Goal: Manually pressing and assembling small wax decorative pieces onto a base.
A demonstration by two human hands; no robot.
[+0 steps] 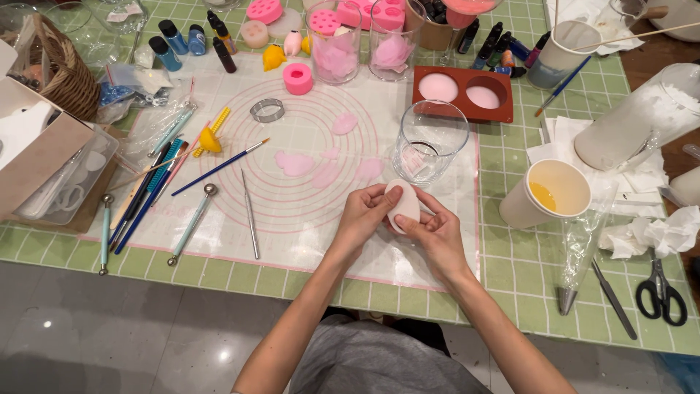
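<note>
Both my hands meet over the near edge of a translucent work mat (pixel 292 219) printed with pink circles. My left hand (pixel 362 217) and my right hand (pixel 435 232) together pinch a pale pink, flat oval piece (pixel 403 204) that looks like soft wax or clay. Just beyond it stands an empty clear glass (pixel 429 142). Several thin pink petal-like pieces (pixel 294 163) lie on the mat to the left of the glass.
Sculpting tools and brushes (pixel 191 222) lie at the mat's left. A paper cup with yellow liquid (pixel 550 193), a piping bag (pixel 580 255), tweezers and scissors (pixel 661 292) sit right. A brown two-hole mould (pixel 462 93), glasses of pink pieces, small bottles and a basket stand behind.
</note>
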